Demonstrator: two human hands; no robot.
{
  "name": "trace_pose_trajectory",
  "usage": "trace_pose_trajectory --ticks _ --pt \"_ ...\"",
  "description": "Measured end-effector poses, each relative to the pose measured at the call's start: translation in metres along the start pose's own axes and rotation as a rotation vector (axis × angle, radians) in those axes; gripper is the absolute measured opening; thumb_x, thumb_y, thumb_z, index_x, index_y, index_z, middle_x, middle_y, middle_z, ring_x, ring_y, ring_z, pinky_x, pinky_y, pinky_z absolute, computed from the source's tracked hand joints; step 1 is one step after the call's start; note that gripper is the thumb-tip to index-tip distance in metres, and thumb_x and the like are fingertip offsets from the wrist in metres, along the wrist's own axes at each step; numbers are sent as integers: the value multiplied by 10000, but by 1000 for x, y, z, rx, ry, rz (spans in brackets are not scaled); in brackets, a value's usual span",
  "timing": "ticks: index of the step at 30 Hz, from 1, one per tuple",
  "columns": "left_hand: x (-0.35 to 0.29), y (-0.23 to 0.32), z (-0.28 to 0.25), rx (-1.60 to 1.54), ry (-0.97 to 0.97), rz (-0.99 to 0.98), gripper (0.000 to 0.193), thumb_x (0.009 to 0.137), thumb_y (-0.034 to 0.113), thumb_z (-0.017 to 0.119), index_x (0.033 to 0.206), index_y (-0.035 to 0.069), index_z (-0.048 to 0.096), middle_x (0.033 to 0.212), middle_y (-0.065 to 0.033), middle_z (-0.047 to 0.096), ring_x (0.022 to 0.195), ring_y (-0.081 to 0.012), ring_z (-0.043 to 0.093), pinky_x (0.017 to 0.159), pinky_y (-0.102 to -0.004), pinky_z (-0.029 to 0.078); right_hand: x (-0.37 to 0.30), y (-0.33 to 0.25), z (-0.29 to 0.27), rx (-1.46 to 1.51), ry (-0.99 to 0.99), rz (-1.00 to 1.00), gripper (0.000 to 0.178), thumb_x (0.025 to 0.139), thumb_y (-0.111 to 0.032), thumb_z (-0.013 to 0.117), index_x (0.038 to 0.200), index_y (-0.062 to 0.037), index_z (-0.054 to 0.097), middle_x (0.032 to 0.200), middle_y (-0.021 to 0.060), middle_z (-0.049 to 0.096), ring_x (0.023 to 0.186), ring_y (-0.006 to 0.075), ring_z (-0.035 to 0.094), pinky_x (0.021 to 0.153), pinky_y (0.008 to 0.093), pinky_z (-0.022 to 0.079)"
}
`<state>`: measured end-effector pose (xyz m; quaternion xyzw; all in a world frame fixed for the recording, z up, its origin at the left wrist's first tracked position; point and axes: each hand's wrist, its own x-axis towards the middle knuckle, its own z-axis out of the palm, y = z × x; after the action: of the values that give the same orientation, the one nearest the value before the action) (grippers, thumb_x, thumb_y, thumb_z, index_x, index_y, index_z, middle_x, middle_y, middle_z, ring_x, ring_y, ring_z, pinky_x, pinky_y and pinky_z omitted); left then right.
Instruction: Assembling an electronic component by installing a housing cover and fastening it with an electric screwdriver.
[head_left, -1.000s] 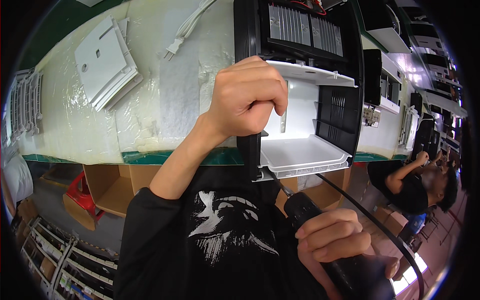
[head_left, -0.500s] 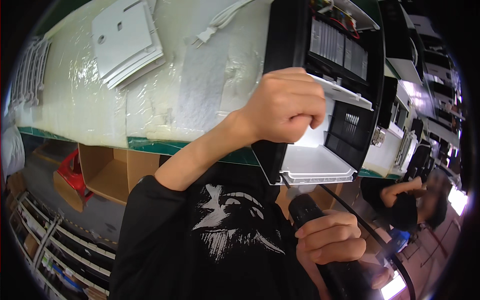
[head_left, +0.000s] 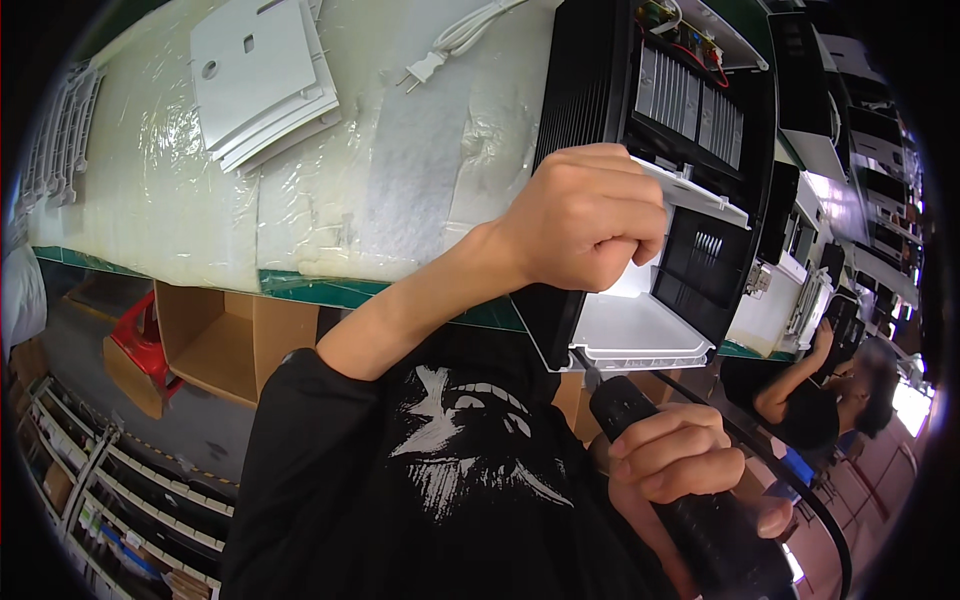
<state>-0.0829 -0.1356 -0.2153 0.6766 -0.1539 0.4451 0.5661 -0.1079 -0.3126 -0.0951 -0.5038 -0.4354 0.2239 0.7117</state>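
Note:
My right hand [head_left: 680, 455] is wrapped round a black electric screwdriver [head_left: 628, 408]. Its bit points up at the lower left corner of a black appliance housing [head_left: 550, 318], by the white rim at the opening. Whether the bit meets a screw there is too small to tell. Over the housing's left side, my left hand [head_left: 598, 215] is closed in a fist; what its fingers grip, if anything, is hidden. Inside the housing are a white tray-like compartment [head_left: 640, 325], a grey finned block [head_left: 690, 105] and a circuit board with wires [head_left: 690, 35].
A stack of white panels [head_left: 255, 80] and a coiled white power cord [head_left: 450, 50] lie on the plastic-covered bench [head_left: 320, 200]. A black cable [head_left: 790, 475] runs beside the screwdriver. Cardboard box [head_left: 215, 340] and red stool [head_left: 140, 345] stand below. A co-worker [head_left: 815, 395] is at right.
The screwdriver and my right hand have shifted slightly right. The housing and my left hand sit a little further right in view. The co-worker's arm has risen.

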Motion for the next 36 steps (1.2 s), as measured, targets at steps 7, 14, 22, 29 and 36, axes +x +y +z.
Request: trace_pose_trajectory --ticks 7,14,22,29,36 --pt "2 3 -1 30 -64 -13 183 488 -70 464 531 87 549 574 -10 561 508 -163 485 492 -265 360 -8 -11 -10 59 -3 -83 529 810 -436 572 1089 0 463 675 138 557 518 267 550 461 339 503" --pt "3 10 -9 90 -166 -74 192 485 -74 446 538 74 555 578 -17 565 499 -171 477 493 -274 360 -41 -61 -33 263 392 -456 433 769 -338 704 938 -33 448 606 -6 461 358 56 372 353 149 382" --pt "20 6 -17 62 -260 -35 195 485 -94 477 568 62 559 589 -36 551 517 -185 506 486 -282 362 -75 -89 -168 -19 987 -70 508 944 -399 486 1258 -1 446 765 37 436 499 72 347 419 196 308" --pt "20 18 -38 148 -237 -92 220 524 -119 478 609 47 596 712 -57 628 627 -198 561 565 -280 426 -115 14 -306 -635 1460 275 476 682 44 663 1096 42 428 829 114 542 658 205 591 516 326 553" --pt "23 -18 -67 332 -58 -467 386 736 1 484 1119 8 529 1254 -202 492 1205 -343 430 1055 -384 298 -180 98 -408 -1373 1359 564 599 740 -208 687 1213 101 490 1101 237 599 978 321 616 870 366 476"
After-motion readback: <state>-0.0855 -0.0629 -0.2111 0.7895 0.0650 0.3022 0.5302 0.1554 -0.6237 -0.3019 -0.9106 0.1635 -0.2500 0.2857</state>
